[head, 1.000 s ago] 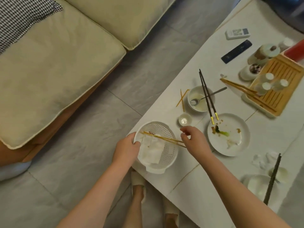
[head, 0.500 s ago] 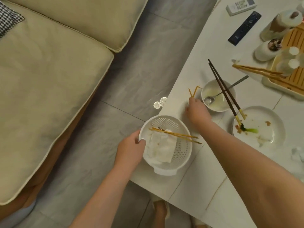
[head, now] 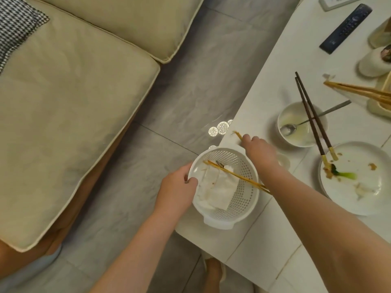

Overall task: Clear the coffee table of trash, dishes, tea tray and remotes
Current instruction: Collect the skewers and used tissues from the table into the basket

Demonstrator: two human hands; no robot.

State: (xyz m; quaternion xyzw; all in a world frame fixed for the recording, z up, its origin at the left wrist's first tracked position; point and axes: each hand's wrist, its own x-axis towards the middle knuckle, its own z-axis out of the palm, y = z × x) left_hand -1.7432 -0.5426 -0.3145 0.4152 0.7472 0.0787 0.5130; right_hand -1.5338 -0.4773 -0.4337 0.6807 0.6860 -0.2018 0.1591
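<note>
Left hand [head: 177, 187] grips a white perforated basket [head: 243, 199] holding crumpled tissue [head: 218, 189] and 2 skewers [head: 237, 176]; right hand [head: 258, 149] fingers pinch thin wooden sticks [head: 238, 135].

Soft, even indoor light with a greenish cast; shadows are faint. Dotted glints of light lie on the grey floor [head: 221, 128] beside the coffee table [head: 275, 60]. Wide-angle bending warps the edges; detail is slightly soft.
</note>
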